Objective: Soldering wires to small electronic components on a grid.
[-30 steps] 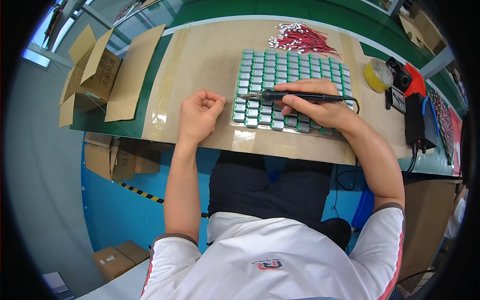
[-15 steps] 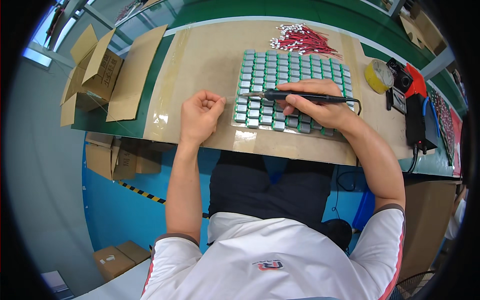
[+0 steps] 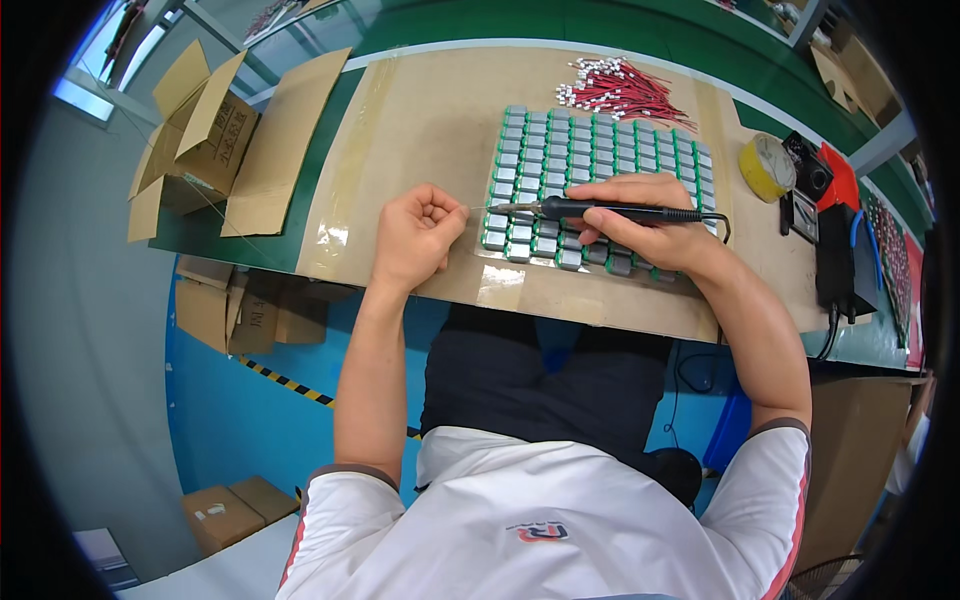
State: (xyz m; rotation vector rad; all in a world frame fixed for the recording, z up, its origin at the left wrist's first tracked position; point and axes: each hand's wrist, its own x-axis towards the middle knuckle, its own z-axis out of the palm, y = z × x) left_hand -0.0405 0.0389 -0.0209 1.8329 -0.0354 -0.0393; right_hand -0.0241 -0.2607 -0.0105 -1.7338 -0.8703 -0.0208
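From my remote post I count two bare hands: one left hand (image 3: 418, 235) and one right hand (image 3: 658, 222). I get one soldering iron (image 3: 577, 208) and one visible strand of thin wire (image 3: 478, 207). I have one counter (image 3: 275, 250) in sight, plus one yellow roll (image 3: 765, 172) and one black power box (image 3: 846, 272). I see one pile of red leads (image 3: 632, 96), too tangled for me to number. The grey-and-green blocks (image 3: 575, 150) run to dozens; the right hand covers some, so I cannot give their exact total.
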